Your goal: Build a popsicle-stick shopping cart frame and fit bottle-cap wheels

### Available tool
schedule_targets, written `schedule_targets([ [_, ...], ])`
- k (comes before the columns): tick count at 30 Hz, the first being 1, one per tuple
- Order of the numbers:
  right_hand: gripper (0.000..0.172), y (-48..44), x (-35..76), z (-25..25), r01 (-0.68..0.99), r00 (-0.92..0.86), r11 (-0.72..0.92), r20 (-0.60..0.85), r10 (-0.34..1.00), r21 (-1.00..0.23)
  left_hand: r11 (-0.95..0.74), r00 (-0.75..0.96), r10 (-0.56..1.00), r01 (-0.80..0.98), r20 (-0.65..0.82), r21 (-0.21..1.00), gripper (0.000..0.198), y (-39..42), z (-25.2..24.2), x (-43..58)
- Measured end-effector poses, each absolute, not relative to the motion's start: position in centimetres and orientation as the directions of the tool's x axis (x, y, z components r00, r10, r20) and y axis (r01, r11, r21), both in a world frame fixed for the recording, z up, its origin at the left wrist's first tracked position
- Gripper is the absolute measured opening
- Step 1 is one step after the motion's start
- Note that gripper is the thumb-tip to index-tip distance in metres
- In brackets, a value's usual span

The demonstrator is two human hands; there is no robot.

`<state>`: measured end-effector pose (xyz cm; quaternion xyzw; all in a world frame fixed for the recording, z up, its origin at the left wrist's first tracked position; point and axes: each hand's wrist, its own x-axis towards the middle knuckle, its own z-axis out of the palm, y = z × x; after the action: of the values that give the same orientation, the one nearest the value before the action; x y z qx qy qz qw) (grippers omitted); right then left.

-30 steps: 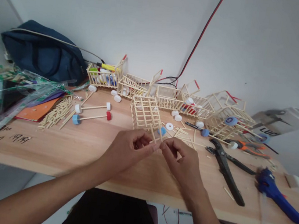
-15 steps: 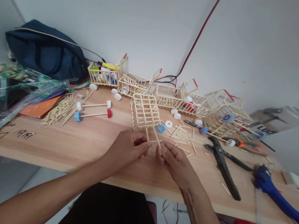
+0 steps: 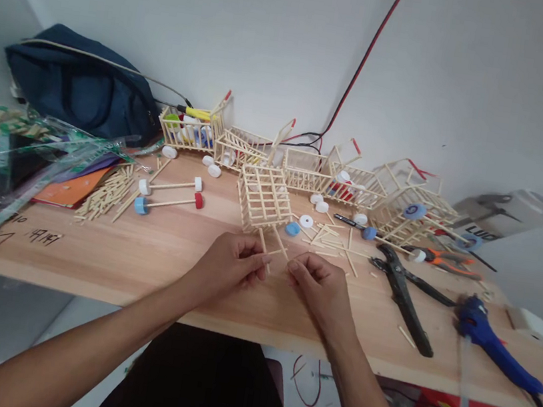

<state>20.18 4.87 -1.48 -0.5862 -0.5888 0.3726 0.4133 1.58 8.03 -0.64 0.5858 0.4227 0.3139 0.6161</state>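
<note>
A small cart basket built from thin wooden sticks lies tilted on the table in front of me. Two long sticks jut from it toward me, with a short cross stick between them. My left hand is closed, pinching the left long stick near its end between thumb and fingers. With thumb and forefinger together, my right hand pinches at the tip of the right long stick. The curled fingers hide the exact contact there. A blue bottle cap sits just right of the basket.
Several stick carts line the wall. Wheel axles with caps and a stick pile lie left, near a dark blue bag. To the right are loose sticks, black-handled cutters and a blue glue gun.
My right hand's fingers have shifted slightly right and down, to the tip of the long stick. The left hand keeps its pinch. The whole view has moved a little.
</note>
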Motion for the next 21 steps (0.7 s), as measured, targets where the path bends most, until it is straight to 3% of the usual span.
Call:
schedule_targets([
  [9,0.033,5.0,19.8,-1.7,0.317,0.095,0.004,0.036,0.995,-0.948,0.155,0.467,0.870,0.045,-0.158,0.987,0.033,7.7,-0.3,2.1],
  [21,0.033,4.8,19.8,-2.4,0.386,0.158,0.011,0.078,0.984,-0.922,0.155,0.430,0.893,-0.015,-0.134,0.988,0.033,7.3,-0.5,3.3],
])
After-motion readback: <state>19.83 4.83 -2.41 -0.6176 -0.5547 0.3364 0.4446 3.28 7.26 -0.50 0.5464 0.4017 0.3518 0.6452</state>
